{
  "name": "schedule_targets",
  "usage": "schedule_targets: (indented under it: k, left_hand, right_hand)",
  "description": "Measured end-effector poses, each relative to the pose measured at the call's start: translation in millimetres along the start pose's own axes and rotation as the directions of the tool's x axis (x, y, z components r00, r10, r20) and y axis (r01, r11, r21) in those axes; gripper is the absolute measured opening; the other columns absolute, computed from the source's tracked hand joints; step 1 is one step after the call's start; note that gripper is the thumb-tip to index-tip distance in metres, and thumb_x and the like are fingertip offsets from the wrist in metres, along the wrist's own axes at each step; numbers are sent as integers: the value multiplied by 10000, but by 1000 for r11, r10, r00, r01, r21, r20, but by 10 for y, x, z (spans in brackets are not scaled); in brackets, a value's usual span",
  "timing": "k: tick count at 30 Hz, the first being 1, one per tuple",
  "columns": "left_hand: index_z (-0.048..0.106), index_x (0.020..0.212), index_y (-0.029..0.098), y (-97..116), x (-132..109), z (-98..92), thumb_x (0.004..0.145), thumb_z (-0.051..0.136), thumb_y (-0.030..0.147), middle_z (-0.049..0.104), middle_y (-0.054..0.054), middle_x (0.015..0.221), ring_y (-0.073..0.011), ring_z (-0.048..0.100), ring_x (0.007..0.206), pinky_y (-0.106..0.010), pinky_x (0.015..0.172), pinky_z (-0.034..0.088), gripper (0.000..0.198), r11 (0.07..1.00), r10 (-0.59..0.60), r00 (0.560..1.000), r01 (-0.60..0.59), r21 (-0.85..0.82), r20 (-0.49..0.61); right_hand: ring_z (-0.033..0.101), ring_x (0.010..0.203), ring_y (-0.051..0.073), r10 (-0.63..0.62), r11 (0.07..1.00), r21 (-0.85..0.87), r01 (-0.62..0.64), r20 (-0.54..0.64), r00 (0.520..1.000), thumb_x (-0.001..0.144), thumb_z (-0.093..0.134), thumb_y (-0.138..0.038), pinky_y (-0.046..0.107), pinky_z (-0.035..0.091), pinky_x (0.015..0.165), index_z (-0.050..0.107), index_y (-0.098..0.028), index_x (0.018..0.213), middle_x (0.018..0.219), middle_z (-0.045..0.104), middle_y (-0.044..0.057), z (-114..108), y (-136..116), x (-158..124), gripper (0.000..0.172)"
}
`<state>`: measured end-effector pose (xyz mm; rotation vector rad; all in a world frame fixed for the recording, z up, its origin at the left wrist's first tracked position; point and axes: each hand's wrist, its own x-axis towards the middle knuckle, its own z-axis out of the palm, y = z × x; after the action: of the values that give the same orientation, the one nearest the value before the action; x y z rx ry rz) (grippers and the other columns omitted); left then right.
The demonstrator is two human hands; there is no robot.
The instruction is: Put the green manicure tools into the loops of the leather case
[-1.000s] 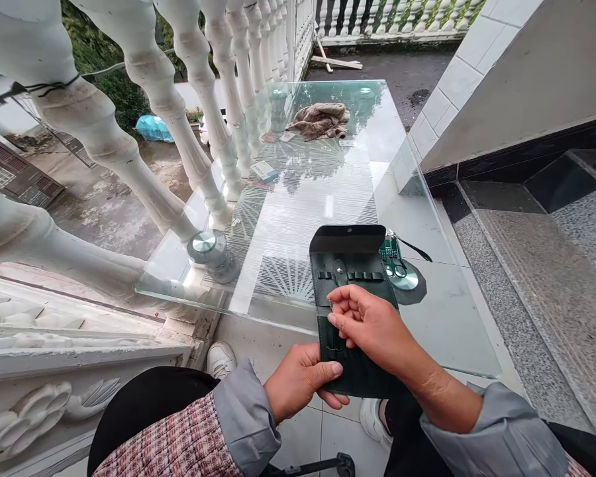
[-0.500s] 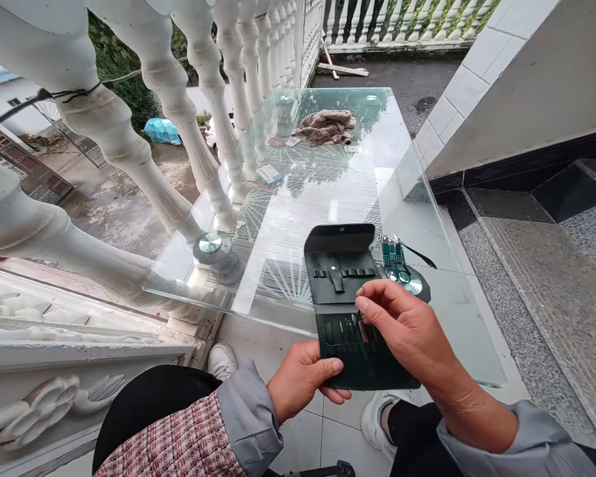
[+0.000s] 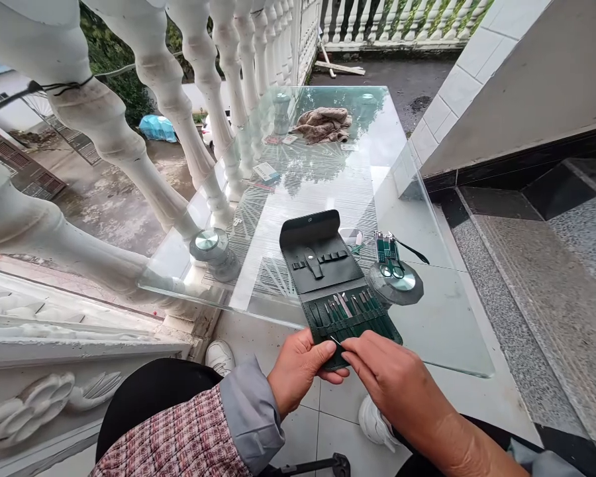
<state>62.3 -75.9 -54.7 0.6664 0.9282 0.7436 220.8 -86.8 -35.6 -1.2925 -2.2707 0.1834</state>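
A dark green tool case [image 3: 328,271] lies unfolded over the near edge of a glass table [image 3: 442,331], with several small metal tools in its lower pocket row. My left hand [image 3: 298,368] grips the case's bottom left corner, thumb on top. My right hand [image 3: 392,381] is at the case's bottom edge, thumb and forefinger pinched on a thin metal tool [image 3: 336,341]. Green-handled scissors and other loose tools [image 3: 390,255] lie on the glass just right of the case.
A white balustrade [image 3: 179,99] runs along the table's left side. A brown cloth [image 3: 322,124] lies at the far end and a small box [image 3: 265,172] sits at the left edge. Round metal table fittings [image 3: 207,242] show through the glass. A tiled wall and step stand to the right.
The case has shifted left and turned slightly. My right hand moved from the middle of the case down to its bottom edge and pinched a thin tool. The lower tool row is now uncovered.
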Motion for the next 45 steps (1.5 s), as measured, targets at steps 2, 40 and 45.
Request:
schedule_targets:
  k: [2,40,45]
  left_hand:
    - [624,909,86,-7,0,4,690,693,465,670,-87,802,-149,644,656,-210,562,507,443,1000,-1,1000,1,8,-2]
    - [628,940,87,-87,-42,14,694,654,580,643,-77,785,-196,638,693,-318,660,520,552,999,30,999,-30,18,-15]
    - [634,929,69,-73,-49,14,678,673,576,652,-102,807,-194,641,704,-313,677,513,567,999,11,999,-12,-36,-40]
  right_hand:
    - [490,560,120,5,1000,-18,-5,-20,1000,882,408,-120,254,329,552,595,-173,771,593,513,-2,-10,-24,10,223]
    - [514,587,148,-17,995,-97,-3,-209,978,871,437,-152,275,374,553,537,-169,948,626,553,15,265,-89,12,127]
    - [487,572,116,99,993,-46,-109,-180,979,881,456,-162,248,364,558,518,-190,823,638,525,-5,267,-55,19,90]
